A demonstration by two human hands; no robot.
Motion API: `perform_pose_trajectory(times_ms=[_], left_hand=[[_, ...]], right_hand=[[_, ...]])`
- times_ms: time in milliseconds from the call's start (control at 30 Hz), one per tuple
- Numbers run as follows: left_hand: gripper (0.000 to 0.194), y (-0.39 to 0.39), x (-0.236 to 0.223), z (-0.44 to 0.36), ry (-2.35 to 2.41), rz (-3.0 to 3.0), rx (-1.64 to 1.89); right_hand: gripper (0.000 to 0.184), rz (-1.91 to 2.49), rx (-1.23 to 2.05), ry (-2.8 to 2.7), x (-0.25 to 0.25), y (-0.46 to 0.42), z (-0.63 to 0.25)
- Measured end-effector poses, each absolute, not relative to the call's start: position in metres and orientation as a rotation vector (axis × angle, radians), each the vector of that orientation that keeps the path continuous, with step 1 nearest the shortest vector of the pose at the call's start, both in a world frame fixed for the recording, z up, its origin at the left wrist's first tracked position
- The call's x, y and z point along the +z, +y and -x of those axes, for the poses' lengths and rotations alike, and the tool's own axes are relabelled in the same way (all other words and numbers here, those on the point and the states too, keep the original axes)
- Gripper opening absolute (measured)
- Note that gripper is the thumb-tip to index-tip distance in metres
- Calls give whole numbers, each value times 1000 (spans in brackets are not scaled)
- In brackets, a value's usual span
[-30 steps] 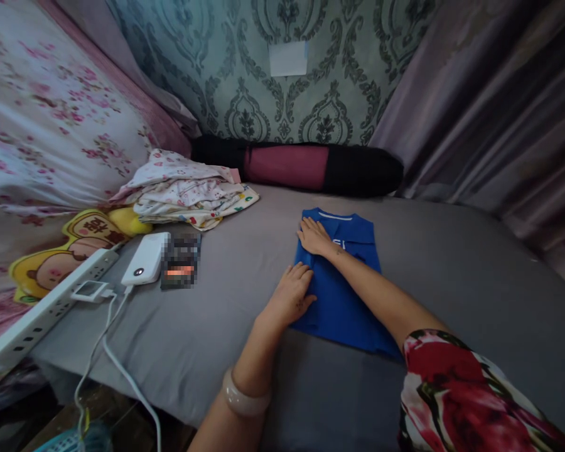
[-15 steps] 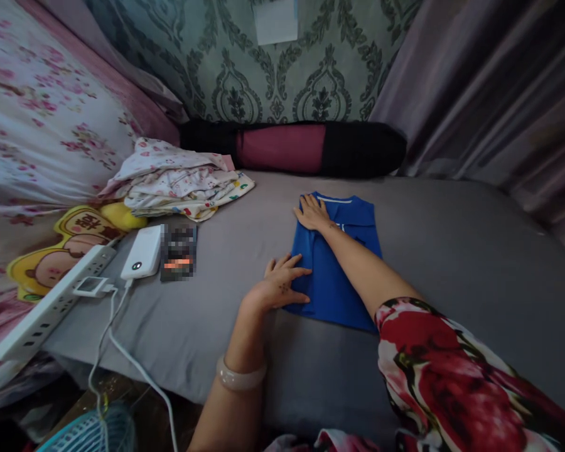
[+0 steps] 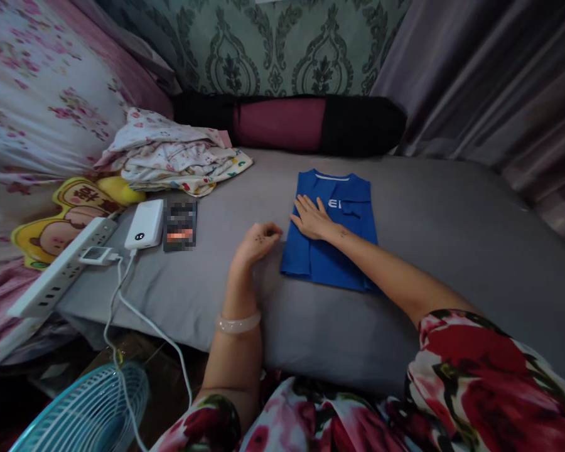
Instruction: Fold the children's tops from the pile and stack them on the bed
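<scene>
A blue shirt (image 3: 332,251) with white lettering lies folded into a rough rectangle on the grey bed, its collar toward the wall and its sides turned inward. My right hand (image 3: 313,218) rests flat on the left part of it, fingers stretched out and slightly spread. Just left of the shirt's edge is my left hand (image 3: 261,242), its fingers curled together and a small gap between it and the fabric. I see nothing in those fingers. A pale bangle circles the left wrist.
A heap of printed clothes (image 3: 179,154) lies at the back left. Nearer are a white power bank (image 3: 144,223), a dark blurred object (image 3: 181,235), a power strip (image 3: 66,270) and cables. A black-and-maroon bolster (image 3: 280,124) lines the wall. A blue fan (image 3: 87,411) stands below the bed edge.
My left hand has come off the shirt's left edge and its spread fingers have curled. My right hand has slid from the shoulder down the shirt, uncovering lettering. The view has tilted downward.
</scene>
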State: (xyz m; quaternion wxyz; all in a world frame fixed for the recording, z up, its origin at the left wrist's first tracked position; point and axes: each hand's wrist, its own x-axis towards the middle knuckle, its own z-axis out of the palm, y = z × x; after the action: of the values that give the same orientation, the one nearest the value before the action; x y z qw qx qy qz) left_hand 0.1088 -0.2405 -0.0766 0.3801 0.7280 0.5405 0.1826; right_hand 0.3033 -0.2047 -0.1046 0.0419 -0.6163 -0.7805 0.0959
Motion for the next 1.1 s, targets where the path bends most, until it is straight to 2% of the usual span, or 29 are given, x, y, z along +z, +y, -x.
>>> perform_pose_trajectory(times_ms=[133, 367, 733, 833, 933, 1100], left_hand=[[27, -236, -86, -107, 1515, -1745, 654], [25, -235, -91, -109, 1536, -1744, 712], [26, -242, -87, -124, 1557, -1880, 740], [27, -247, -85, -138, 1507, -1965, 748], [27, -250, -86, -148, 1468, -2022, 756], [24, -247, -98, -153, 1422, -2110, 846]], right_hand=[[67, 1873, 313, -2385, -107, -243, -293], [73, 1846, 516, -2367, -103, -300, -269], [68, 1802, 639, -2280, -96, -310, -261], [54, 1703, 705, -2295, -84, -296, -276], [38, 1691, 626, -2153, -74, -276, -297], [33, 1841, 427, -1803, -72, -233, -341]])
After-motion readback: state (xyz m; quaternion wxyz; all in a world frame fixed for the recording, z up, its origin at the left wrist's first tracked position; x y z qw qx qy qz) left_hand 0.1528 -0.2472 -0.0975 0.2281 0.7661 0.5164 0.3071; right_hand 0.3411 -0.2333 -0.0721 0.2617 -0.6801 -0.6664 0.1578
